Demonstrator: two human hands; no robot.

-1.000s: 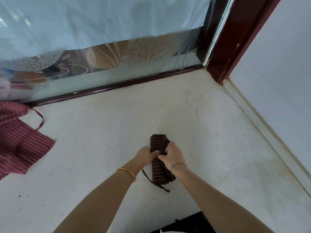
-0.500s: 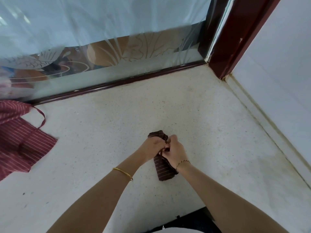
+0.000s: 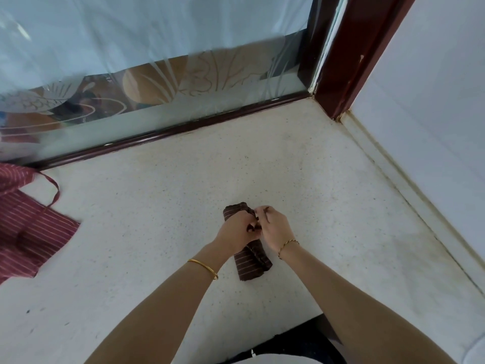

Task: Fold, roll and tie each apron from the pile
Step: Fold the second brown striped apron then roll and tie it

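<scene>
Two hands: the left hand (image 3: 234, 232) and the right hand (image 3: 275, 228), meeting over one rolled apron (image 3: 250, 261), dark brown with pale stripes. Both pinch its one dark strap (image 3: 254, 228), between them. Two bracelets, one per wrist: a gold bangle (image 3: 203, 267) behind the left hand, a thin chain (image 3: 287, 244) behind the right. Well off to the left of the left hand lie red striped aprons (image 3: 29, 227); their number cannot be told.

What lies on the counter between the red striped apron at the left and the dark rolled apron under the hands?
Nothing: in the head view, only bare speckled counter separates the red apron from the rolled apron.
</scene>
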